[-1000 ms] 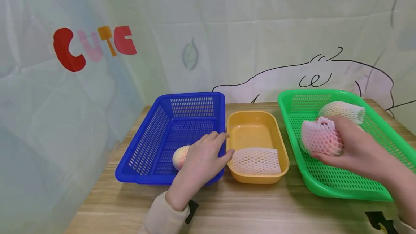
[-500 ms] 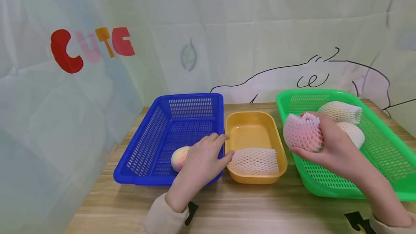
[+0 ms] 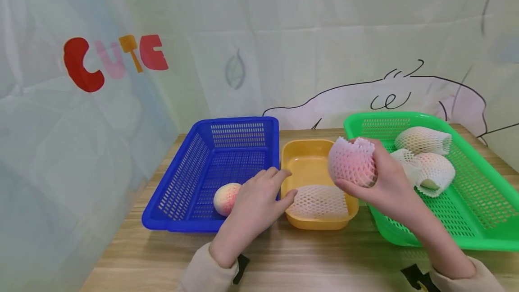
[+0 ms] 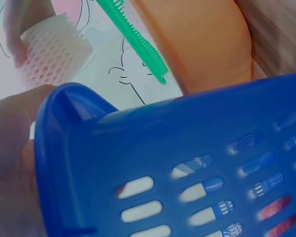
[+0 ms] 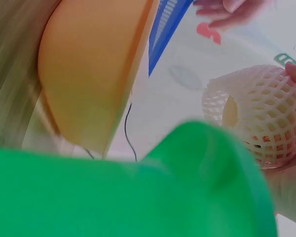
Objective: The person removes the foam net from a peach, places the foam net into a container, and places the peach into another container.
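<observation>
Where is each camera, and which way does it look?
Head: worn on the head, facing forward and down over blue basket, yellow tray and green basket; left hand, right hand and sleeves show.
Left wrist: worn there, facing the blue basket's wall; left hand at frame left, right hand upper left.
Right wrist: worn there, facing past the green basket's rim; right hand at frame right, left hand at top.
Both wrist views share the netted fruit and yellow tray.

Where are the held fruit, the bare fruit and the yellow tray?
held fruit (image 3: 352, 165): head view, on its netted side
bare fruit (image 3: 225, 199): head view, on its visible side
yellow tray (image 3: 308, 171): head view, on its bare floor
</observation>
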`<control>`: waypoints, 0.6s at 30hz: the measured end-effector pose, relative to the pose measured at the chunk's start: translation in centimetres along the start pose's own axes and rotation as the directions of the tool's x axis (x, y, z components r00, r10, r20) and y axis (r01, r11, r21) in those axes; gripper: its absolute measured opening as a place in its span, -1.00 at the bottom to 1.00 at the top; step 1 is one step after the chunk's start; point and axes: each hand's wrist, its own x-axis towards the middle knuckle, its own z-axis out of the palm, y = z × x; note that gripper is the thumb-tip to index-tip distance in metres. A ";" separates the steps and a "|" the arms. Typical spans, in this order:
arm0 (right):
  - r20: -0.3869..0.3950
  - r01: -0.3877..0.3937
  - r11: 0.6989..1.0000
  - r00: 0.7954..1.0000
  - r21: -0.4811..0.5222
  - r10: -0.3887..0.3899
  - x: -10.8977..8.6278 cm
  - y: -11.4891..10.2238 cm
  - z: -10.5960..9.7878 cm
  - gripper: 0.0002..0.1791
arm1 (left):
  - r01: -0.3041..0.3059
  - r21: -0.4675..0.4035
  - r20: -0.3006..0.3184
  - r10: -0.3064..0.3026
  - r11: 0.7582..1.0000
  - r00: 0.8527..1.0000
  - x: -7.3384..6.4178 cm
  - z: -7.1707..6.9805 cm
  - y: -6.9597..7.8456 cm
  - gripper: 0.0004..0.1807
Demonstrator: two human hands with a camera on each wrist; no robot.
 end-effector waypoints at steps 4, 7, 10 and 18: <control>0.037 -0.022 0.997 0.999 0.071 0.019 0.1 -0.8 1.0 -0.18 | -0.044 -0.011 -0.023 0.043 0.999 0.999 0.0 0.0 0.1 -0.66; 0.061 -0.058 0.993 0.997 0.105 0.052 -0.1 -1.2 1.3 -0.17 | -0.094 -0.010 -0.056 0.094 0.995 0.994 0.0 0.0 0.1 -0.68; 0.076 -0.098 0.985 0.993 0.142 0.088 -0.3 -1.5 1.3 -0.18 | -0.144 0.000 -0.090 0.144 0.990 0.985 0.1 -0.1 0.1 -0.70; 0.151 -0.176 0.931 0.979 0.319 0.133 -0.5 -1.9 1.3 -0.25 | -0.160 -0.016 -0.017 0.160 0.987 0.987 0.0 -0.2 0.2 -0.69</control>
